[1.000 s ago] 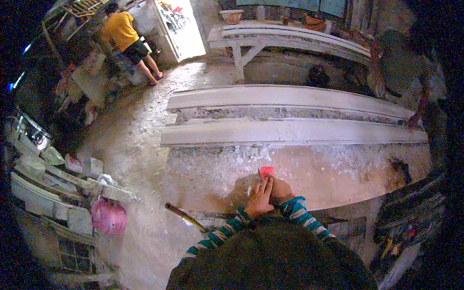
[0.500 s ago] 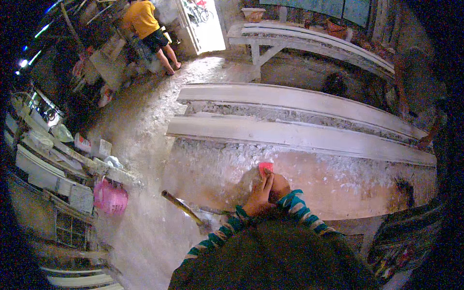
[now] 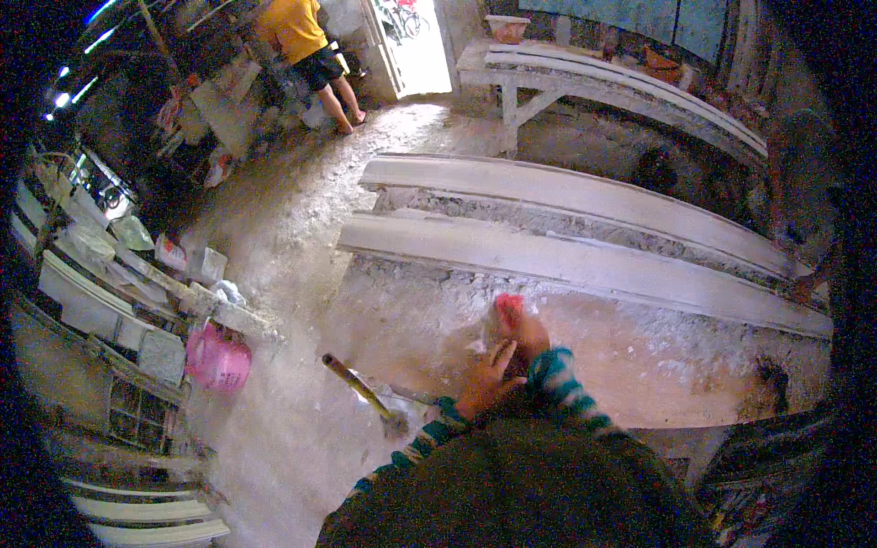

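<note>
Red piece (image 3: 509, 309) juts forward from the right hand's grip (image 3: 530, 340), clasped around it.

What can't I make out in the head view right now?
Head view:
Red piece: blurred, lower end hidden by the right hand.
Left hand: palm turned from the camera.
Person in yellow shirt: head cut off by top edge.
Lower-right clutter: lost in shadow.

"Can you identify the red piece (image 3: 509, 305) in the right hand (image 3: 530, 337)?"

"From here I find it too blurred to name; the hand smears too."

"And the bench (image 3: 653, 365)?"

"I lose part of its near edge behind the dark garment (image 3: 512, 484). The dark patch (image 3: 773, 384) near its right edge is unclear, and my view's top cuts the co-worker (image 3: 294, 32) off at the shoulders."
</note>
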